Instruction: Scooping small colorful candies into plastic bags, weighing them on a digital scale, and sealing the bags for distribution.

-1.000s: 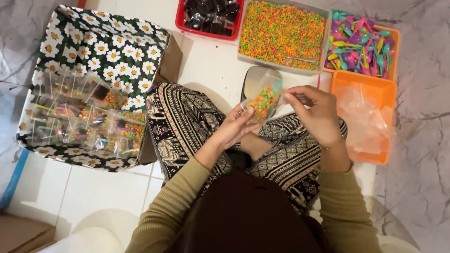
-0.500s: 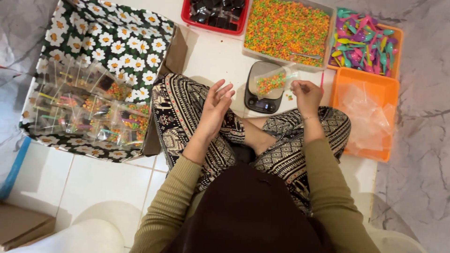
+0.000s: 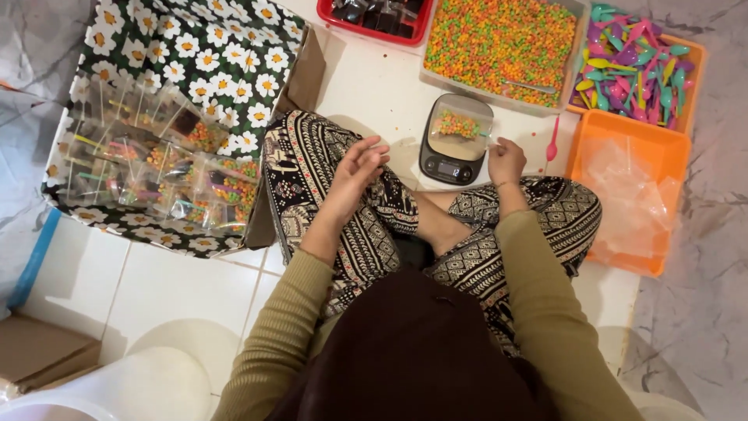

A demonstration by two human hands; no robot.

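She sits cross-legged with the scale and its small bag of coloured candy just ahead of her right hand, whose fingers are loosely curled on nothing, while her left hand hovers half-open and empty above her knee.

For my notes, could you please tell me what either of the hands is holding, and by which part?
The left hand is open and holds nothing. The right hand rests beside the scale; whether its fingertips pinch anything cannot be told.
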